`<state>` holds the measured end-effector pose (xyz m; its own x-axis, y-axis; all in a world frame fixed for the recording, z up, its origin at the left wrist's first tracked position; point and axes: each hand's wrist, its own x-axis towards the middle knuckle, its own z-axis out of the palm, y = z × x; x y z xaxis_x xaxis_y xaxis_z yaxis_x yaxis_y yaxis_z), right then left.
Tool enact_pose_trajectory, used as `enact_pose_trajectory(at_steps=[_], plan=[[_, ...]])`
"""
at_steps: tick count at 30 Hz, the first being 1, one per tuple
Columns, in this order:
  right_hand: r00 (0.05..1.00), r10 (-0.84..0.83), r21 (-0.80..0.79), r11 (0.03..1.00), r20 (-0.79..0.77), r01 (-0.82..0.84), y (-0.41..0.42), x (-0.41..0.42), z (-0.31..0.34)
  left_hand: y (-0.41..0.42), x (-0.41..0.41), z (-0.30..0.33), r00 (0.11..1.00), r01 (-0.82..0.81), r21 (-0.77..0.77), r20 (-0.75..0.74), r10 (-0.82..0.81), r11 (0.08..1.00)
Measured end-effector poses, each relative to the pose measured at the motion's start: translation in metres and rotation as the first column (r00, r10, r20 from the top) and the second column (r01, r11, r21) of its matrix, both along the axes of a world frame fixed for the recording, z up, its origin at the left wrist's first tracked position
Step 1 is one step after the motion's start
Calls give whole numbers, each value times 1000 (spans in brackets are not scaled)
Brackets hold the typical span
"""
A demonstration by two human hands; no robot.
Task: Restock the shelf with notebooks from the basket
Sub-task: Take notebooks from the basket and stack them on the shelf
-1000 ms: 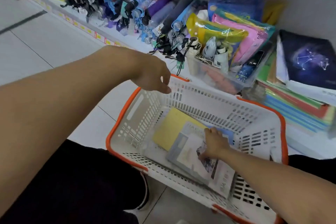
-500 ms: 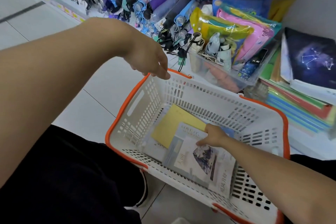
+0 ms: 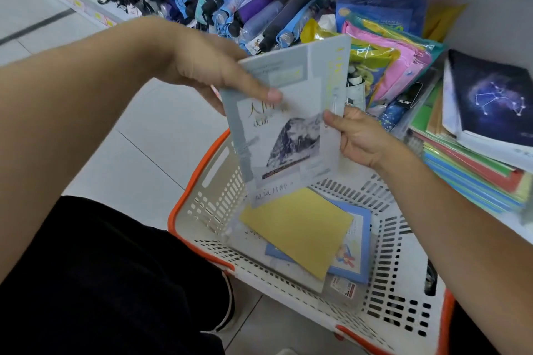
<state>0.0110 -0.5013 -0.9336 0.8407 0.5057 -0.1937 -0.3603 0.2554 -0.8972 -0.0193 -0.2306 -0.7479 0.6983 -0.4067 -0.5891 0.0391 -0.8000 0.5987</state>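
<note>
A grey notebook [image 3: 291,127] with a mountain picture is held upright above the white basket [image 3: 398,291] with orange rim. My left hand [image 3: 213,66] grips its upper left edge, thumb on the cover. My right hand [image 3: 357,135] pinches its right edge. Inside the basket lie a yellow notebook [image 3: 302,230] and, under it, a blue-framed notebook [image 3: 354,253]. On the low shelf at right rests a stack of coloured notebooks [image 3: 473,173] topped by a dark constellation notebook [image 3: 490,101].
Folded umbrellas [image 3: 253,8] lie in a row along the shelf at the back. A clear bin of pink and yellow plastic packets [image 3: 386,60] stands between the umbrellas and the notebook stack. My knee in black trousers [image 3: 115,282] is beside the basket on the tiled floor.
My right hand lifted the grey notebook out of the basket. My left hand moved from the basket rim to take its upper edge. The yellow and blue notebooks are now uncovered.
</note>
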Motion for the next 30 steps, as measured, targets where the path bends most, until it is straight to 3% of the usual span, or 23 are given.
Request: enact_pose_trajectory(at_steps=[2, 4, 6, 9, 10, 11, 12, 13, 14, 15, 16, 17, 19, 22, 30], plan=[[997, -68, 92, 993, -32, 71, 8, 1, 3, 1, 4, 6, 974, -218, -331, -19, 224, 918], [984, -151, 177, 970, -98, 166, 14, 2, 0, -3, 5, 6, 936, -329, -490, -56, 347, 807], [974, -169, 247, 947, -154, 203, 21, 3, -3, -8, 4, -2, 946, -291, -376, 24, 323, 880], [969, -17, 332, 938, -247, 101, 31, 0, -19, -12, 4, -16, 947, -266, -67, 170, 274, 962], [955, 27, 284, 957, -295, 60, 30, -5, -32, -12, 5, -17, 940, -255, 27, 241, 241, 967], [944, 41, 140, 990, -327, 5, 27, -11, -48, -13, 5, -16, 929, -222, 155, 334, 161, 963], [943, 37, -127, 988, -331, -83, 21, -19, -66, -13, 6, -13, 902, -194, 281, 429, 58, 940], [951, 58, -455, 868, -304, -198, 14, -31, -85, -14, 7, -10, 867, -168, 384, 497, -50, 908], [957, 114, -738, 614, -267, -279, 7, -41, -105, -13, 7, -9, 844, -151, 448, 523, -122, 881], [955, 184, -900, 329, -235, -285, 0, -52, -124, -11, 7, -8, 842, -141, 493, 516, -159, 858], [949, 242, -964, 127, -200, -235, -6, -63, -141, -8, 7, -8, 845, -136, 522, 505, -176, 842], [943, 289, -983, 26, -166, -181, -11, -74, -156, -4, 7, -8, 850, -139, 541, 495, -180, 829], [929, 344, -990, -46, -139, -131, -17, -88, -176, 2, 8, -6, 877, -151, 522, 463, -130, 840], [957, 272, -991, -107, -106, -79, -20, -93, -186, 6, 9, -4, 905, -171, 438, 424, -35, 883], [976, 219, -988, -154, -15, 19, -18, -96, -189, -2, 11, -8, 881, -170, 497, 463, -94, 851]])
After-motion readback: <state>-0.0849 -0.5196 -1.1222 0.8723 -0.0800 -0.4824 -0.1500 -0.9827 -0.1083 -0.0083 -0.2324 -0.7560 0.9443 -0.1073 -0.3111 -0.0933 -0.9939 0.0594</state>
